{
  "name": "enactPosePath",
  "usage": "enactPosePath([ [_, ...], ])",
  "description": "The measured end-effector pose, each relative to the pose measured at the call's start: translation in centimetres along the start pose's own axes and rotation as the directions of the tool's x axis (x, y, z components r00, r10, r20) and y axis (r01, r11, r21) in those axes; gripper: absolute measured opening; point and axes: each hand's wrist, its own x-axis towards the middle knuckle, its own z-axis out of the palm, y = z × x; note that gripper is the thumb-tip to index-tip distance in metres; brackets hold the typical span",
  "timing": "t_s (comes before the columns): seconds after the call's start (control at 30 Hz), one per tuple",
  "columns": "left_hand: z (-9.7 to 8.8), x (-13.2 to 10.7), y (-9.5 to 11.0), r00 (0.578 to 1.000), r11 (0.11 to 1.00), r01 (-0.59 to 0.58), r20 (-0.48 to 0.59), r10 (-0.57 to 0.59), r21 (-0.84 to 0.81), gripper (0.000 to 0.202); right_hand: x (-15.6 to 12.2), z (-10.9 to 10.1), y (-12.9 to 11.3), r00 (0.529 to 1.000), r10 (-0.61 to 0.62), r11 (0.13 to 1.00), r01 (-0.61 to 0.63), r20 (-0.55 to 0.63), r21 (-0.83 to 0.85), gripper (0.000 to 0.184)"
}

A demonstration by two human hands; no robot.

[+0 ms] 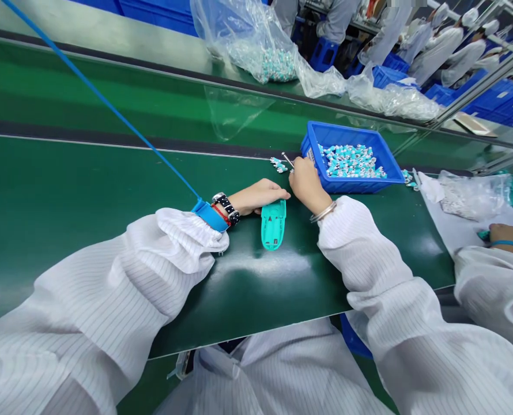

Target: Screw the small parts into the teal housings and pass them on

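Observation:
My left hand (263,195) is closed on the upper end of a teal plastic housing (273,226), an oblong shell with its hollow inside facing up. My right hand (306,180) grips a thin metal rod-like tool (287,159), whose tip points up and to the left; the fingers hide its lower part. A few small teal-and-white parts (278,165) lie on the green table just left of the tool. Right beside my right hand stands a blue bin (360,185) holding many more of these parts (354,161).
A blue wrist-strap cord (109,106) runs from my left wrist to the upper left. At the right, a co-worker's hand (511,235) rests near bagged parts (466,199). Behind, a ledge carries a clear plastic bag (256,52) of parts. People in white work beyond.

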Motion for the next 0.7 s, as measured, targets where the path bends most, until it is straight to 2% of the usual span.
enactPosePath([
  [0.13,0.3,-0.9,-0.3,0.982,0.977,-0.06,0.164,0.094,-0.203,0.027,-2.6,-2.9,1.2,0.989,-0.139,0.981,0.13,0.052,0.146,0.015],
  [0.23,1.9,-2.9,0.1,0.933,0.916,-0.002,0.329,0.146,-0.401,0.033,-5.3,-6.3,2.3,0.963,-0.243,0.935,0.201,0.116,0.293,0.014],
  [0.3,3.3,-4.6,0.9,0.891,0.873,0.046,0.415,0.184,-0.486,0.035,-7.4,-8.7,2.8,0.931,-0.322,0.85,0.203,0.173,0.486,0.017],
  [0.37,4.5,-6.2,1.8,0.844,0.857,0.069,0.487,0.222,-0.511,0.032,-9.7,-10.6,2.8,0.897,-0.38,0.724,0.137,0.226,0.676,0.017],
  [0.43,5.2,-7.6,2.8,0.81,0.893,0.041,0.538,0.233,-0.448,0.027,-11.7,-11.9,2.3,0.877,-0.4,0.603,0.033,0.267,0.797,0.015],
  [0.53,5.3,-9.0,3.9,0.816,0.968,-0.052,0.548,0.184,-0.247,0.024,-13.8,-12.3,1.2,0.874,-0.377,0.468,-0.107,0.308,0.877,0.009],
  [0.6,5.2,-9.5,4.3,0.834,0.985,-0.117,0.526,0.165,-0.124,0.025,-14.5,-11.9,0.6,0.867,-0.371,0.425,-0.161,0.333,0.891,0.016],
  [0.7,5.1,-9.7,4.5,0.855,0.983,-0.18,0.5,0.14,0.031,0.028,-15.0,-11.2,0.4,0.851,-0.376,0.43,-0.189,0.366,0.882,0.025],
])
